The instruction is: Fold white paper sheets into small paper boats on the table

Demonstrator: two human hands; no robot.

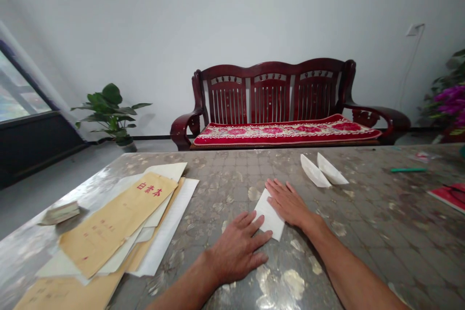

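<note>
Against the pale far wall stands a dark wooden bench (271, 99) with a red floral cushion (286, 132), beyond a patterned table (366, 223). On the table, the left hand (236, 247) and right hand (288, 202) lie flat and apart, fingertips at opposite edges of a folded white paper (269, 215), neither gripping it. Two white paper folds (323, 169) sit just farther right. At near left, a kraft envelope (118, 223) bears red Chinese characters, apparently 白表本, with smaller print too faint to read. A green pen (409, 170) lies far right.
</note>
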